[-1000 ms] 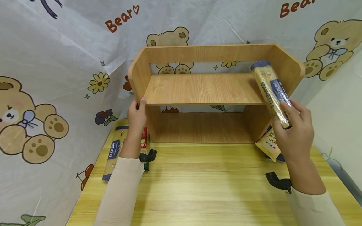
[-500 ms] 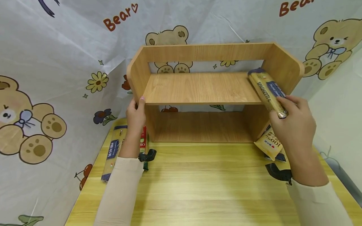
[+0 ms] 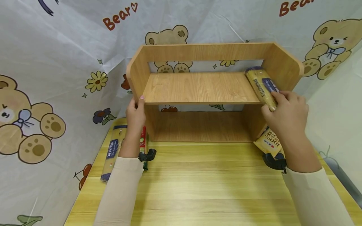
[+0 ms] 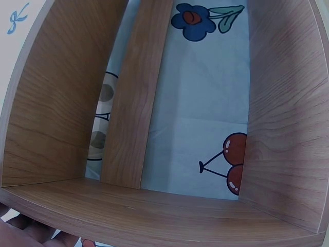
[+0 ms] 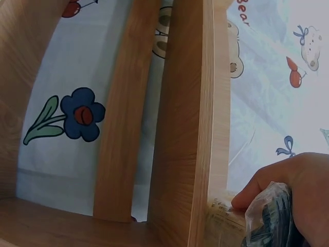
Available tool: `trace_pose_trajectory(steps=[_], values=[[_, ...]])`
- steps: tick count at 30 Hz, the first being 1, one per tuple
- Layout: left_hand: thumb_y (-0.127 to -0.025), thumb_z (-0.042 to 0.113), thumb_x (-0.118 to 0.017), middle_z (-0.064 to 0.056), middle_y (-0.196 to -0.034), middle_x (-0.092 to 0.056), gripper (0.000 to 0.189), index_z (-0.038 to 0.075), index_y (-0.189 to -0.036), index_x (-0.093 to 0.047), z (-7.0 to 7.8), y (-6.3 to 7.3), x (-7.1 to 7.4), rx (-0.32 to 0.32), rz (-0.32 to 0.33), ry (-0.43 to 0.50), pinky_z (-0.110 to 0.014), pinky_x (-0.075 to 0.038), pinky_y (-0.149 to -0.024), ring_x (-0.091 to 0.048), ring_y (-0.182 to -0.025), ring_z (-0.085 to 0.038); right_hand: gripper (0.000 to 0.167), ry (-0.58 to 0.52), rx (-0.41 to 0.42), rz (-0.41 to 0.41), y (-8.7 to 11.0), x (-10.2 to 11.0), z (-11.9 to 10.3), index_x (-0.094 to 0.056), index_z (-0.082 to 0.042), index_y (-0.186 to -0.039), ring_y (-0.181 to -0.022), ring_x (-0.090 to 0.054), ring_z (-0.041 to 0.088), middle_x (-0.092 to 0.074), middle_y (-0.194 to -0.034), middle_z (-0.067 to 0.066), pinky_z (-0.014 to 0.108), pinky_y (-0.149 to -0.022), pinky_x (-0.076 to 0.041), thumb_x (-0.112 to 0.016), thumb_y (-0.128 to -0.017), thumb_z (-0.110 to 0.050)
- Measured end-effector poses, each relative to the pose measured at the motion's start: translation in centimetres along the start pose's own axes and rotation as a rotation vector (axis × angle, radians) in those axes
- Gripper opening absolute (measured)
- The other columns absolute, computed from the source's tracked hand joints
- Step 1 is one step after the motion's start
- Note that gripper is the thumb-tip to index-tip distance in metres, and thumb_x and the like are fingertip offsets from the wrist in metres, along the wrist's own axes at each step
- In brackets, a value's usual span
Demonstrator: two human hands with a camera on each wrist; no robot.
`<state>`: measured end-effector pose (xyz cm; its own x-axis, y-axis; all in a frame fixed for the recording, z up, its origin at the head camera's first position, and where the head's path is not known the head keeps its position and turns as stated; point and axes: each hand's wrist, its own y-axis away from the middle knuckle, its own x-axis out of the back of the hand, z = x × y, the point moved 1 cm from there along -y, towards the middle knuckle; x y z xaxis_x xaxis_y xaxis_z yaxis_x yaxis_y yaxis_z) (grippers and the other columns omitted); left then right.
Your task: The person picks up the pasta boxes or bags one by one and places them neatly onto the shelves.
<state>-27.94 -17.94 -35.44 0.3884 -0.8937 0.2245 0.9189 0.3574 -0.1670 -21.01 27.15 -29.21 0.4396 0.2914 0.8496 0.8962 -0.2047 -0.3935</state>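
A two-tier wooden shelf (image 3: 198,89) stands on the table. My left hand (image 3: 136,117) grips its left side panel, thumb on the front edge; some of its fingers (image 4: 36,232) show at the bottom left of the left wrist view. With my right hand (image 3: 289,113) I hold the near end of a spaghetti pack (image 3: 258,83), a long yellow bag with blue ends. The pack lies along the right end of the upper board, beside the right side panel, its near end reaching over the front edge. Clear wrapper (image 5: 272,218) shows at that hand in the right wrist view.
Left of the shelf another pasta pack (image 3: 113,153) lies on the table (image 3: 209,185), with a red and green pack (image 3: 143,141) partly behind my left arm. A yellow bag (image 3: 268,142) leans by the shelf's right foot. A printed bear cloth (image 3: 70,40) hangs behind.
My right hand has lowered the spaghetti pack from a tilt onto the upper board and pushed it farther back. The left hand keeps its grip on the side panel.
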Motion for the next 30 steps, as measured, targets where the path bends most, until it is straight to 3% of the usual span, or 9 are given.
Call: trace_pose_trajectory(steps=[18, 30], values=[[-0.103, 0.055, -0.044, -0.008, -0.152, -0.053, 0.058, 0.026, -0.153, -0.045, 0.04, 0.01, -0.01, -0.008, -0.001, -0.04, -0.044, -0.038, -0.119, -0.051, -0.139, -0.027, 0.059, -0.008, 0.005, 0.022, -1.14, -0.75, -0.08, -0.052, -0.003, -0.145, -0.124, -0.036, 0.053, -0.046, -0.141, 0.032, 0.066, -0.104, -0.026, -0.049, -0.093, -0.03], [-0.103, 0.056, -0.044, -0.006, -0.153, -0.052, 0.058, 0.026, -0.153, -0.045, 0.06, 0.1, 0.0, 0.003, 0.0, -0.042, -0.043, -0.036, -0.12, -0.05, -0.14, -0.025, 0.056, -0.092, 0.051, 0.107, -0.31, -0.82, 0.13, -0.057, -0.002, -0.142, -0.124, -0.04, 0.051, -0.05, -0.137, 0.031, 0.064, -0.105, -0.028, -0.055, -0.094, -0.03]])
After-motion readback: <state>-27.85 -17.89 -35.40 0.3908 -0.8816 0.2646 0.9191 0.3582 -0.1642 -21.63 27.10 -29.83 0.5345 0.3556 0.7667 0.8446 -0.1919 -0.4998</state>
